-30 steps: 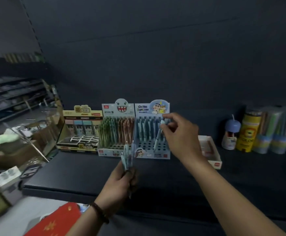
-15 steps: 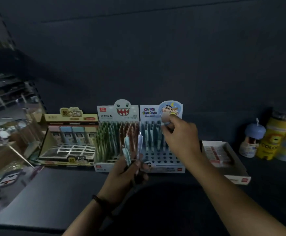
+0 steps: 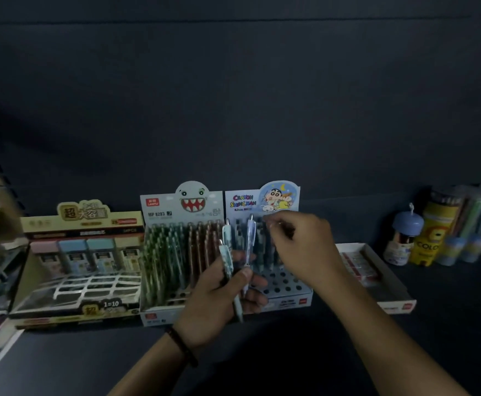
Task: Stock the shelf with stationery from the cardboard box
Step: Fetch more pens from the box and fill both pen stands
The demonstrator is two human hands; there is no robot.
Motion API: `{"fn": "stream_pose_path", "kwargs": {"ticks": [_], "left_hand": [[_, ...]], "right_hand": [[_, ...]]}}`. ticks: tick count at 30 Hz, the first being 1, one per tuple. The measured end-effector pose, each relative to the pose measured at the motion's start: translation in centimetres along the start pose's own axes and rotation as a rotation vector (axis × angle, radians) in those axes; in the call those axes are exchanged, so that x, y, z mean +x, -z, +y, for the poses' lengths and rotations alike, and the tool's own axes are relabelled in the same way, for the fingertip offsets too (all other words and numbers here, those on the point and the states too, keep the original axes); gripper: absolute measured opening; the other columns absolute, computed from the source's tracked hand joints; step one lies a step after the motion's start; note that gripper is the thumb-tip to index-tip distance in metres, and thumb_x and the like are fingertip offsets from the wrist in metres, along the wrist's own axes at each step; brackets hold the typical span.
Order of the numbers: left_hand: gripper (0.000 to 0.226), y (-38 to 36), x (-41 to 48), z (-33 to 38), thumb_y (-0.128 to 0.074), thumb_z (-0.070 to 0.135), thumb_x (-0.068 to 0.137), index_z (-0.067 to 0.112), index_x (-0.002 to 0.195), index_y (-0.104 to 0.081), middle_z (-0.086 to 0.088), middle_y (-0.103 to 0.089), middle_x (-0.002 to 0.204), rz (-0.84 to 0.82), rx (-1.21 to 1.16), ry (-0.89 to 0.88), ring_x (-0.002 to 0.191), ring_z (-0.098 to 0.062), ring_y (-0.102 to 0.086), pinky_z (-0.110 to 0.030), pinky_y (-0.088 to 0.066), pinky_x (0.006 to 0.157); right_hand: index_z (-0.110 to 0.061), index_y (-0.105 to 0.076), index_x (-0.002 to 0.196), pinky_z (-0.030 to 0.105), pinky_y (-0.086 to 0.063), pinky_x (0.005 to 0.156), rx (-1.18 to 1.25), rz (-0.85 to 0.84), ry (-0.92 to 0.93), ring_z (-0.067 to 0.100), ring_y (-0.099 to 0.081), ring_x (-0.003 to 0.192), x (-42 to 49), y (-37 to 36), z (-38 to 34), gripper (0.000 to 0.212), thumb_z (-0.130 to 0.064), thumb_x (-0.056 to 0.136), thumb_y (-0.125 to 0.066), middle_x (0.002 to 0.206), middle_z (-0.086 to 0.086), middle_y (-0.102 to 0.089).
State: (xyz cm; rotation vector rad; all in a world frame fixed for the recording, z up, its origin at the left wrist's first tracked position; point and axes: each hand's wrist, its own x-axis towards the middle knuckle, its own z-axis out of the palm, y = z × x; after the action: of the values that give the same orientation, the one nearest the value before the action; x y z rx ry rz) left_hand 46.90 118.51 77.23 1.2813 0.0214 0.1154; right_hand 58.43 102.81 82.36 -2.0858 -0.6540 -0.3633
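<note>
Centre of frame, on the dark shelf [image 3: 333, 352]: stocking in progress. The pale-blue cardboard display tray with a cartoon header [image 3: 262, 200] holds upright pens in its rear rows, while its front rows of round holes stand unfilled. Judged from this, the tray is roughly half loaded. The left hand [image 3: 219, 298], lower centre, has its fingers [image 3: 258, 281] clenched round a small bundle of pale click pens [image 3: 225, 252], just before the tray; these are yet to be placed. The right hand [image 3: 302, 247], right of centre, hovers over the rear rows, fingers [image 3: 283, 234] drawn together as in a pinch. Whether they grip a pen top cannot be told. The cardboard box is out of view.
</note>
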Motion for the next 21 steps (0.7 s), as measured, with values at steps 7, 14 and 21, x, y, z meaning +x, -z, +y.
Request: {"fn": "stream_pose_path", "kwargs": {"ticks": [7,14,21], "left_hand": [[0.044,-0.8,-0.1,-1.5,-0.059,0.023,0.095,0.002,0.133,-0.052,-0.023,-0.073,0.095,-0.035,0.06,-0.009,0.071,-0.035,-0.069,-0.041,-0.056,0.062],[0.036,-0.2,-0.2,-2.1,-0.048,0.028,0.106,0.025,0.142,-0.055,-0.022,-0.075,0.114,-0.055,0.071,-0.003,0.086,-0.043,-0.073,-0.047,-0.062,0.072],[0.03,0.5,-1.0,-2.6,-0.041,0.034,0.11,0.02,0.132,-0.056,-0.011,-0.029,0.067,-0.044,0.229,-0.035,0.052,-0.024,-0.017,-0.033,-0.024,0.052]], "right_hand": [[-0.028,-0.076,0.122,0.033,-0.063,0.067,0.418,-0.113,-0.075,0.022,-0.076,0.061,-2.7,0.5,-0.6,0.033,-0.016,0.092,-0.082,0.088,0.0,-0.078],[-0.031,-0.073,0.121,0.031,-0.06,0.061,0.455,0.098,-0.069,0.018,-0.074,0.063,-2.2,1.8,0.4,0.038,-0.011,0.091,-0.082,0.076,0.003,-0.078],[-0.041,-0.071,0.119,0.051,-0.062,0.081,0.201,0.284,-0.011,0.011,-0.077,0.072,-1.6,3.9,3.3,0.033,-0.026,0.092,-0.081,0.076,-0.011,-0.077]]}}
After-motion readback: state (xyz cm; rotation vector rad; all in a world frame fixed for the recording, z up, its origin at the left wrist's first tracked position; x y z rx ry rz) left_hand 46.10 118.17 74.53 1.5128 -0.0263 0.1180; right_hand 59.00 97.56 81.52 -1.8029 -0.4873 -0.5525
